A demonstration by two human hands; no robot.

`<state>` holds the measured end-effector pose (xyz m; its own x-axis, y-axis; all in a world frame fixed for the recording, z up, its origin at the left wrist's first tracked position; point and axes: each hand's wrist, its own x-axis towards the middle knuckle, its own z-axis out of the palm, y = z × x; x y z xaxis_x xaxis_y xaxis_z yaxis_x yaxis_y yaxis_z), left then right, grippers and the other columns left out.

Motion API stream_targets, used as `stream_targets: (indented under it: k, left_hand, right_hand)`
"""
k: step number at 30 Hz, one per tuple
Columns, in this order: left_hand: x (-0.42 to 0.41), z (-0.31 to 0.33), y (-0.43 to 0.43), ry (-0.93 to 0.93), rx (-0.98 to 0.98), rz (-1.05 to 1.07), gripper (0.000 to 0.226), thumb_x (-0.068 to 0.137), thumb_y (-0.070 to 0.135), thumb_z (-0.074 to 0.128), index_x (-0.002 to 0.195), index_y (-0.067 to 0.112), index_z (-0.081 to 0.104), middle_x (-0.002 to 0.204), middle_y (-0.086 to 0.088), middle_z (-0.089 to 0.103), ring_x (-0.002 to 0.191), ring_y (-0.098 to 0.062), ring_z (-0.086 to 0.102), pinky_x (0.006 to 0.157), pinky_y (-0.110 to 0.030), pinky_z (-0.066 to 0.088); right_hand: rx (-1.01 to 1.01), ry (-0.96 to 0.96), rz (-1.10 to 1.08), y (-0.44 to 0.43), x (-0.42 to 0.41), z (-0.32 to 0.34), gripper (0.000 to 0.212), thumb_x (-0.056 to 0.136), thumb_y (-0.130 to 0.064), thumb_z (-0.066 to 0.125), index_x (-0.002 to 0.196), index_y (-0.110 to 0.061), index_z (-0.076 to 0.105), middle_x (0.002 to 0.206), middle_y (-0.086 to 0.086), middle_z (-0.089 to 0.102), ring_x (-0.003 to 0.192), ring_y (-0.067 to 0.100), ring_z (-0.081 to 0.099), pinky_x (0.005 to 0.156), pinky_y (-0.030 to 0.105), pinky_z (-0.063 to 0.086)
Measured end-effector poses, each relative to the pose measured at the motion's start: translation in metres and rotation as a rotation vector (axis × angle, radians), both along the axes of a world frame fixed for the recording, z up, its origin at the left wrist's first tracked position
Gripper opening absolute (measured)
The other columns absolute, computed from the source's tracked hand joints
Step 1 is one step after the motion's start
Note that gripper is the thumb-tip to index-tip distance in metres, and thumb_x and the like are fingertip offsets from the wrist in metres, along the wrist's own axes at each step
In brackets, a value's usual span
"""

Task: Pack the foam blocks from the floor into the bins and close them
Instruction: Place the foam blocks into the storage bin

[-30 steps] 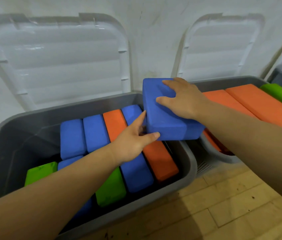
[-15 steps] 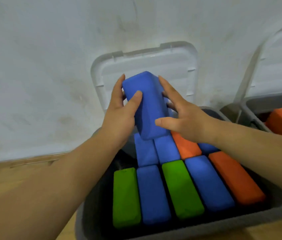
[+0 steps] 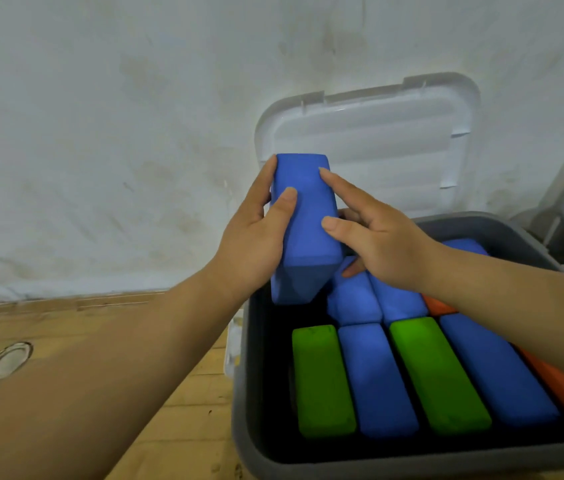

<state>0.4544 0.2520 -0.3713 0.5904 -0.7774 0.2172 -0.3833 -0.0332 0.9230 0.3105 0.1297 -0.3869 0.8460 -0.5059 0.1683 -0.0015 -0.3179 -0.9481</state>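
The grey bin (image 3: 239, 393) holds a full near row of green, blue and orange foam blocks (image 3: 322, 379) and most of a far row, its white lid (image 3: 377, 143) propped open behind it. The left grip (image 3: 253, 244) is wrapped round a blue foam block (image 3: 303, 216), tilted on end over the bin's far-left corner, while the right grip (image 3: 377, 237) rests straight-fingered against its side. That corner gap looks like the last slot in this bin. Closing remains, and any blocks left on the floor (image 3: 187, 427) are out of view.

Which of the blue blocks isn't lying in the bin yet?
The held blue block, gripped by the left hand with the right hand touching it, tilted above the gray bin's back left corner. The other blue blocks lie flat inside.
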Motion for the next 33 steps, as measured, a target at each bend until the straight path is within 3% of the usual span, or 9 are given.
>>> stream_targets:
  k: [4, 8, 14, 16, 19, 23, 26, 29, 33]
  left_hand:
    - [0.001, -0.007, 0.005, -0.004, 0.010, 0.025, 0.063, 0.095, 0.058, 0.047, 0.154, 0.053, 0.025, 0.150, 0.016, 0.049, 0.125, -0.007, 0.058, 0.104, -0.038, 0.051]
    - [-0.007, -0.011, 0.004, -0.019, 0.003, 0.058, 0.057, 0.104, 0.047, 0.046, 0.156, 0.050, 0.022, 0.151, 0.013, 0.047, 0.128, -0.011, 0.057, 0.105, -0.040, 0.050]
    - [-0.025, -0.021, 0.001, -0.042, 0.003, 0.128, 0.056, 0.098, 0.054, 0.043, 0.150, 0.058, 0.021, 0.149, 0.012, 0.046, 0.129, -0.014, 0.054, 0.106, -0.042, 0.049]
    - [-0.027, -0.022, -0.002, 0.001, 0.019, 0.114, 0.053, 0.103, 0.049, 0.043, 0.152, 0.054, 0.024, 0.147, 0.012, 0.048, 0.125, -0.010, 0.057, 0.104, -0.036, 0.051]
    - [-0.025, -0.024, -0.005, 0.026, 0.067, 0.083, 0.051, 0.107, 0.038, 0.041, 0.155, 0.045, 0.028, 0.137, 0.017, 0.056, 0.109, 0.001, 0.063, 0.089, -0.017, 0.053]
    - [-0.015, -0.038, -0.017, -0.022, 0.199, 0.095, 0.051, 0.107, 0.041, 0.037, 0.157, 0.044, 0.025, 0.128, 0.025, 0.050, 0.102, 0.004, 0.055, 0.084, -0.014, 0.042]
    - [-0.004, -0.058, -0.025, -0.073, 0.309, 0.105, 0.052, 0.108, 0.041, 0.036, 0.158, 0.038, 0.026, 0.123, 0.021, 0.055, 0.103, -0.001, 0.054, 0.090, -0.019, 0.039]
    - [0.009, -0.083, -0.031, -0.146, 0.413, 0.120, 0.054, 0.107, 0.037, 0.040, 0.159, 0.032, 0.026, 0.149, 0.003, 0.048, 0.125, -0.012, 0.051, 0.100, -0.022, 0.034]
    - [0.008, -0.126, -0.027, -0.510, 0.674, 0.102, 0.051, 0.106, 0.044, 0.037, 0.155, 0.031, 0.035, 0.158, -0.010, 0.029, 0.137, -0.033, 0.038, 0.113, -0.042, 0.032]
  right_hand:
    - [-0.067, -0.012, -0.037, 0.002, 0.005, -0.003, 0.060, 0.098, -0.030, 0.061, 0.142, -0.064, 0.037, 0.119, -0.013, 0.069, 0.096, 0.011, 0.070, 0.067, 0.033, 0.060]
    - [-0.184, -0.041, -0.112, 0.001, 0.003, -0.004, 0.060, 0.094, -0.028, 0.065, 0.141, -0.057, 0.044, 0.107, -0.016, 0.070, 0.089, 0.001, 0.069, 0.069, 0.018, 0.053]
    - [-0.260, -0.017, -0.169, -0.001, -0.007, -0.007, 0.059, 0.092, -0.026, 0.065, 0.141, -0.054, 0.047, 0.095, -0.018, 0.070, 0.080, -0.004, 0.064, 0.074, 0.011, 0.045]
    - [-0.245, 0.007, -0.169, -0.001, -0.011, -0.011, 0.057, 0.092, -0.028, 0.064, 0.142, -0.052, 0.048, 0.088, -0.014, 0.071, 0.074, 0.003, 0.065, 0.075, 0.015, 0.048]
    - [-0.226, 0.045, -0.159, -0.004, -0.014, -0.020, 0.056, 0.092, -0.035, 0.062, 0.143, -0.052, 0.045, 0.084, -0.006, 0.072, 0.073, 0.018, 0.065, 0.080, 0.037, 0.056]
    - [-0.185, 0.149, -0.125, -0.018, -0.006, -0.037, 0.059, 0.093, -0.041, 0.061, 0.146, -0.054, 0.039, 0.089, -0.005, 0.073, 0.079, 0.014, 0.067, 0.083, 0.043, 0.058]
    - [-0.143, 0.260, -0.081, -0.025, 0.002, -0.056, 0.060, 0.095, -0.045, 0.061, 0.148, -0.054, 0.035, 0.105, -0.011, 0.072, 0.091, 0.007, 0.068, 0.092, 0.038, 0.056]
    - [-0.197, 0.330, -0.051, -0.038, 0.003, -0.079, 0.054, 0.101, -0.047, 0.049, 0.153, -0.047, 0.032, 0.135, -0.013, 0.060, 0.122, 0.007, 0.057, 0.111, 0.031, 0.040]
    - [-0.736, 0.806, 0.009, -0.059, -0.016, -0.124, 0.071, 0.096, -0.071, 0.024, 0.159, -0.041, 0.014, 0.168, -0.003, 0.015, 0.155, 0.025, 0.012, 0.125, 0.042, 0.013]
